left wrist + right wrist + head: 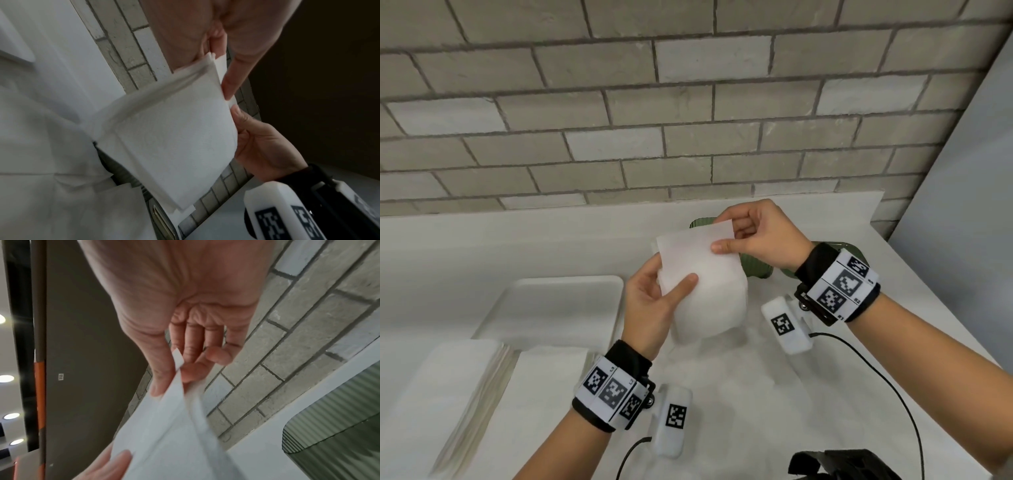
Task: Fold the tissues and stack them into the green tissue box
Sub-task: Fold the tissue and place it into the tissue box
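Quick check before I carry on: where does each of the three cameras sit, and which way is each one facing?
Head: worn on the head, looking down at the counter; both hands, left hand and right hand, hold a tissue.
Left wrist: on the left wrist, looking along the palm at the tissue; left fingers and the right hand show.
Right wrist: on the right wrist, looking along the right hand toward the brick wall and green box.
Shared: all three see the tissue.
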`<state>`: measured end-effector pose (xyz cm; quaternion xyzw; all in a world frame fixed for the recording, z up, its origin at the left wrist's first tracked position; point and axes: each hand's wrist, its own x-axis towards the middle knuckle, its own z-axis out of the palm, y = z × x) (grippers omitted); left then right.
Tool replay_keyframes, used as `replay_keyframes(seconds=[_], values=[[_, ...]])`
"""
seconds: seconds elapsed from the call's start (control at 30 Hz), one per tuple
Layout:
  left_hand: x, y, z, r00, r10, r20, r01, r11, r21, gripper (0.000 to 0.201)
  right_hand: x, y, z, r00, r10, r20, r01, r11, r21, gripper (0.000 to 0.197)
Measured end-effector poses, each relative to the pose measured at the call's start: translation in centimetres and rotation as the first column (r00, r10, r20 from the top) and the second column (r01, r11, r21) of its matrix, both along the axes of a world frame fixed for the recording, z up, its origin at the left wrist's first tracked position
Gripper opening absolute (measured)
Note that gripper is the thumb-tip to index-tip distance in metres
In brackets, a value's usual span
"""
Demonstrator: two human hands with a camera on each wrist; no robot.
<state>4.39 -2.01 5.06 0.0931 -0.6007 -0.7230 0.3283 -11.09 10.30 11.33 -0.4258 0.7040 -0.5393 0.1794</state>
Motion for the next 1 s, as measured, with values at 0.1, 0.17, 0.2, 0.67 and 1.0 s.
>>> replay_keyframes(seconds=[0.1,0.17,0.2,0.67,1.0], values=[[0.0,-0.4,0.0,1.000,0.026,-0.002,-0.026,0.999,-0.021,0.045,-0.1,0.4,-0.4,0.998,-0.029,-0.056,0.028,0.999,-0.027,0.031],[0.3,-1.1,0.0,0.998,0.068,-0.014,-0.068,0.997,-0.040,0.051,-0.5,1.2,-1.8,0.992,-0.082,-0.097,0.082,0.997,0.000,0.034],[0.6,-1.6,0.0,0.995,0.093,-0.021,-0.094,0.994,-0.057,0.058,-0.7,1.7,-2.8,0.988,-0.094,-0.121,0.101,0.993,0.055,0.035],[2.3,-3.0,-1.0,0.987,0.159,0.012,-0.157,0.983,-0.094,0.076,-1.2,4.9,-14.1,0.980,0.057,-0.188,0.103,0.664,0.740,0.085],[1.7,-3.2,-1.3,0.980,0.199,0.018,-0.186,0.942,-0.280,0.040,-1.1,1.9,-13.1,0.967,0.077,-0.243,0.123,0.695,0.709,0.029]])
